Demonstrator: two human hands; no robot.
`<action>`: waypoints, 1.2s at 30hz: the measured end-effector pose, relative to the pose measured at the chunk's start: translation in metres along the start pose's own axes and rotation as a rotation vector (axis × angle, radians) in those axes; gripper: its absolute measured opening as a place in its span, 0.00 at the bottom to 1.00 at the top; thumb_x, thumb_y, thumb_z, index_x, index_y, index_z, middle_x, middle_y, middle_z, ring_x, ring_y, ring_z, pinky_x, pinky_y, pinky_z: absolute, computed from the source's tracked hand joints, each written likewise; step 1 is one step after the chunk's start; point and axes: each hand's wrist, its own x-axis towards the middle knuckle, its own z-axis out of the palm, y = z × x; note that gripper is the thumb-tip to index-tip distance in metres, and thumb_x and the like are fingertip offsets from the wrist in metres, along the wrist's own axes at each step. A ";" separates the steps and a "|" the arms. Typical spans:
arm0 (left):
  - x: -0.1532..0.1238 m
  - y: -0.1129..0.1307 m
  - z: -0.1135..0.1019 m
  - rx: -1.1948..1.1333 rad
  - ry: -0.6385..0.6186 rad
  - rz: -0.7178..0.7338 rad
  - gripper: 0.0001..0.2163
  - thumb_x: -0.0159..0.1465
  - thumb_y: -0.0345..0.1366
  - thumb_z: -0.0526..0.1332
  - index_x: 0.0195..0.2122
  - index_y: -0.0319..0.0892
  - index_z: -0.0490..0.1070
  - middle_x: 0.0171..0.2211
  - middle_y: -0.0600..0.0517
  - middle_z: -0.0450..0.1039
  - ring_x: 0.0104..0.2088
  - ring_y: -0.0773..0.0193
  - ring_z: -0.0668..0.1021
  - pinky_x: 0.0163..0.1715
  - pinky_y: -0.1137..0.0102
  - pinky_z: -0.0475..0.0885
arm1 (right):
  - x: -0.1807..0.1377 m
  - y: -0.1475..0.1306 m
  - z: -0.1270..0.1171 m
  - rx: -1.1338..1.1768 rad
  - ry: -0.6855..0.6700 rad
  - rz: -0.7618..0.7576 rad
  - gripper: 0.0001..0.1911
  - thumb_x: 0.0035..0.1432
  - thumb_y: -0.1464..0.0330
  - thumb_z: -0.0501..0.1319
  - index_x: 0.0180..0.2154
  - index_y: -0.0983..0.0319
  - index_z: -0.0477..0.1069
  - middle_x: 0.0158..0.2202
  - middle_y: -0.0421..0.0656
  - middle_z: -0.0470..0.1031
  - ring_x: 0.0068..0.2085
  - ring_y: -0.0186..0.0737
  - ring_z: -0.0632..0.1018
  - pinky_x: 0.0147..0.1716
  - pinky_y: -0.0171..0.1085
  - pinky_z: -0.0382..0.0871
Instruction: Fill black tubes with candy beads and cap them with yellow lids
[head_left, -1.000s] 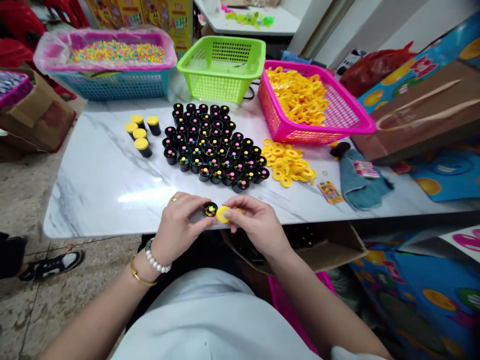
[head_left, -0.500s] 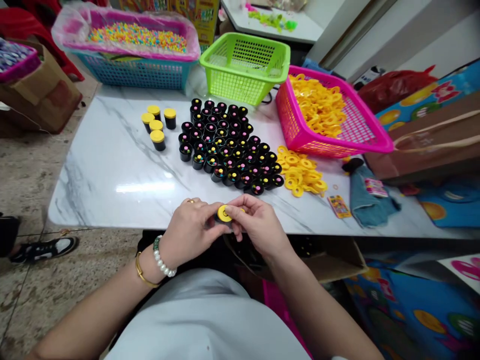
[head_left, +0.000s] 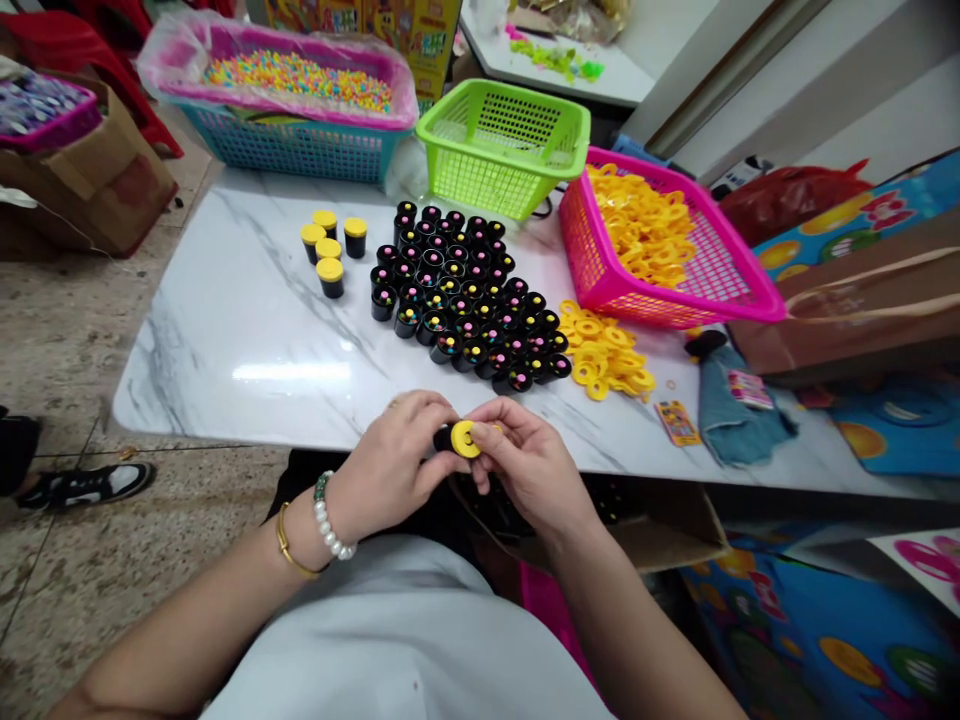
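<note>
At the table's front edge, my left hand (head_left: 394, 462) grips a small black cup (head_left: 442, 437), its fingers wrapped around the side. My right hand (head_left: 536, 468) pinches a yellow ring-shaped lid (head_left: 460, 438), tilted against the cup's mouth; whether it is seated cannot be seen. Just beyond my hands stand several open black cups (head_left: 448, 345) packed together, with pink or yellow pieces showing in their middles. Off to the left is a small group of black cups with yellow lids (head_left: 330, 272). Loose yellow lids (head_left: 604, 355) lie in a pile right of the open cups.
A pink basket (head_left: 667, 312) of yellow lids stands at the right, beside a green basket (head_left: 487, 185). Back left, a lined basket (head_left: 300, 145) holds small coloured beads. A small printed packet (head_left: 677, 423) and denim cloth (head_left: 731, 420) lie on the right of the marble-patterned table (head_left: 225, 290).
The yellow lid, which covered the cup's top, now sits further right and tilted, with more of the black cup showing. Both hands stay close together; the view has shifted slightly.
</note>
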 end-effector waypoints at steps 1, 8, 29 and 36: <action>-0.003 0.004 -0.001 -0.105 -0.032 -0.045 0.07 0.63 0.34 0.63 0.42 0.40 0.68 0.41 0.46 0.74 0.41 0.60 0.76 0.42 0.64 0.73 | -0.005 -0.001 0.000 0.044 -0.010 -0.005 0.16 0.53 0.58 0.70 0.34 0.62 0.71 0.18 0.34 0.71 0.16 0.26 0.69 0.14 0.26 0.67; -0.016 0.028 -0.001 -0.790 -0.256 -0.378 0.20 0.67 0.53 0.53 0.49 0.43 0.61 0.25 0.57 0.69 0.18 0.71 0.68 0.15 0.76 0.62 | -0.025 0.004 0.017 0.130 0.059 -0.115 0.14 0.53 0.61 0.71 0.33 0.61 0.69 0.16 0.31 0.69 0.15 0.28 0.69 0.14 0.26 0.67; -0.036 0.012 0.015 -0.030 0.218 0.211 0.23 0.67 0.57 0.50 0.29 0.42 0.65 0.21 0.53 0.66 0.21 0.67 0.67 0.22 0.71 0.61 | -0.061 0.030 0.036 -0.028 0.174 -0.263 0.09 0.58 0.62 0.67 0.33 0.59 0.70 0.23 0.37 0.74 0.22 0.31 0.73 0.23 0.31 0.71; -0.040 0.008 0.021 0.052 0.273 0.238 0.17 0.65 0.47 0.52 0.22 0.44 0.64 0.18 0.54 0.61 0.19 0.67 0.62 0.20 0.69 0.56 | -0.064 0.040 0.038 0.031 0.102 -0.218 0.11 0.57 0.60 0.68 0.33 0.58 0.70 0.24 0.37 0.74 0.22 0.31 0.72 0.23 0.32 0.68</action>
